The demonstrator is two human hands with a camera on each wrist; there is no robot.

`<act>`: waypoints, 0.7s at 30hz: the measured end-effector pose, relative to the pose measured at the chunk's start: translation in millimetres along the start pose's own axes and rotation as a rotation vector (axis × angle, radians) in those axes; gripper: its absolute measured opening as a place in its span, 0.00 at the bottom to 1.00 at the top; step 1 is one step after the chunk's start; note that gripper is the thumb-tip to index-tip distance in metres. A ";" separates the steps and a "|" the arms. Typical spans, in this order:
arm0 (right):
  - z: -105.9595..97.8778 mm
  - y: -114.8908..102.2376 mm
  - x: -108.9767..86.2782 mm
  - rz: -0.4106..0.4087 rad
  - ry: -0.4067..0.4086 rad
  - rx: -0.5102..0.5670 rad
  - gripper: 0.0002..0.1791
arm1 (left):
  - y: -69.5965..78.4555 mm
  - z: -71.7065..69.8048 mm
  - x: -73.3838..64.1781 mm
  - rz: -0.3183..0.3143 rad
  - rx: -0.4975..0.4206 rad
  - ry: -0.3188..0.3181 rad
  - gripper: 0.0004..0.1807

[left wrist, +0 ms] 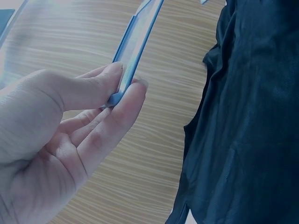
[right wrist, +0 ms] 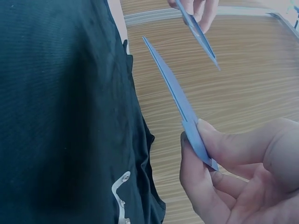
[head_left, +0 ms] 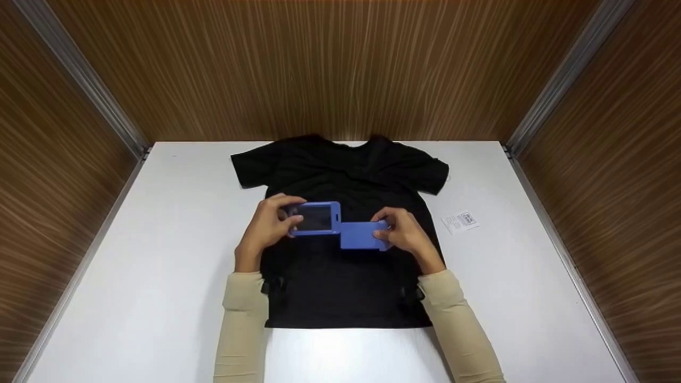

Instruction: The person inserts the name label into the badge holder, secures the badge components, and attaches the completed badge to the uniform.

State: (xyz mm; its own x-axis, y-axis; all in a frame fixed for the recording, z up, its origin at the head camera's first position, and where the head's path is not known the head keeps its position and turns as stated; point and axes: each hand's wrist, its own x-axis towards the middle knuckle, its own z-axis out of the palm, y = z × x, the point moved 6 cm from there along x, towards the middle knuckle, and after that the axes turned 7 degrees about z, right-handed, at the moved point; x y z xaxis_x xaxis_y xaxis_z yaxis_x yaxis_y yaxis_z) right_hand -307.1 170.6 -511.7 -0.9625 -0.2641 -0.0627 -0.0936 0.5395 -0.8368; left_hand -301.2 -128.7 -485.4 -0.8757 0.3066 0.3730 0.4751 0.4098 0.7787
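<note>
My left hand (head_left: 270,223) holds a blue badge-holder frame (head_left: 335,218) with a clear window, thumb on its face and fingers behind. In the left wrist view, thumb and fingertips pinch the lower end of this frame (left wrist: 135,49), seen nearly edge-on. My right hand (head_left: 405,231) pinches a flat blue badge-holder panel (head_left: 359,235) at its right end. Seen from the right wrist, the panel (right wrist: 173,88) tilts up between thumb and fingers, with a gap between it and the frame (right wrist: 202,39). Both pieces are above a black T-shirt (head_left: 340,295).
The T-shirt lies spread on a white table (head_left: 170,255), neck toward the back wall. A small white printed slip (head_left: 460,222) lies to its right. Wood-grain walls (head_left: 330,69) enclose the back and both sides.
</note>
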 end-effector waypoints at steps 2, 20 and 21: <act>1.4 2.0 0.2 0.017 -0.010 0.009 0.12 | -0.1 0.3 -0.3 -0.005 -0.008 -0.001 0.18; 32.3 17.9 4.8 0.205 -0.117 -0.084 0.13 | 0.1 3.4 0.1 -0.012 -0.023 -0.024 0.18; 33.5 17.7 4.8 0.209 -0.123 -0.090 0.13 | -0.2 3.6 0.2 -0.014 -0.020 -0.025 0.18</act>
State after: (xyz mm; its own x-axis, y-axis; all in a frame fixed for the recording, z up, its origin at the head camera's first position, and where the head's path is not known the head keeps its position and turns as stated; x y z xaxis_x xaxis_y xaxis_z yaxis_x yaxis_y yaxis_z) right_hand -304.8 152.1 -545.0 -0.9256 -0.2312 -0.2995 0.0769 0.6601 -0.7473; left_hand -301.2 -125.7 -487.3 -0.8796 0.3224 0.3498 0.4611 0.3970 0.7936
